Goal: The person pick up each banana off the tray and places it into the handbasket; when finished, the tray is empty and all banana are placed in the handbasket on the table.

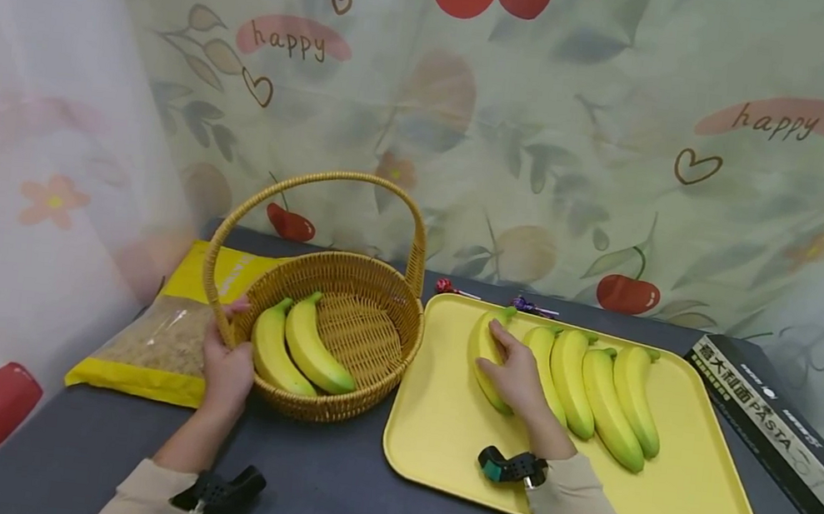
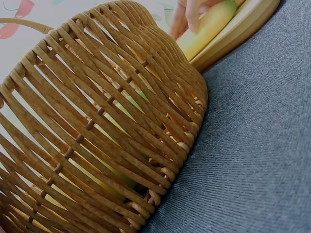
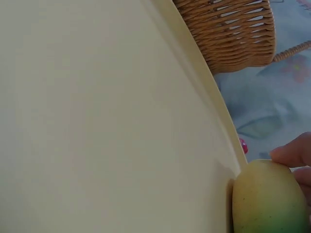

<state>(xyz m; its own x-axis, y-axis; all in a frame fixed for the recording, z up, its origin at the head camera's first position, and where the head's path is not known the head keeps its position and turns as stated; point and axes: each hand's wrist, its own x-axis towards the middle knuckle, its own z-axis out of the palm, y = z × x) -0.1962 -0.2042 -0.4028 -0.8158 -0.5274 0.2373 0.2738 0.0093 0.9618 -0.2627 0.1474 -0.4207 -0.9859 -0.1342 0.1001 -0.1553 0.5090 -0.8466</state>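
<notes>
A wicker basket (image 1: 324, 409) with a tall arched handle stands at centre left, holding two bananas (image 1: 315, 347). My left hand (image 1: 228, 372) grips it at the left side, where the handle meets the rim. Its woven wall (image 2: 97, 111) fills much of the left wrist view. On the yellow tray (image 1: 431, 435), my right hand (image 1: 519, 381) grips the leftmost banana (image 1: 481, 344), thumb and fingers on either side. The right wrist view shows this banana's rounded end (image 3: 269, 199) close to the tray's edge. Several other bananas (image 1: 603, 403) lie side by side just right of that hand.
A yellow bag (image 1: 166, 332) with a clear window lies behind and left of the basket. Two wrapped lollipops, one red (image 1: 447, 286) and one purple (image 1: 523, 304), lie behind the tray. A black pasta box (image 1: 777, 438) lies along the right. Patterned curtains hang behind.
</notes>
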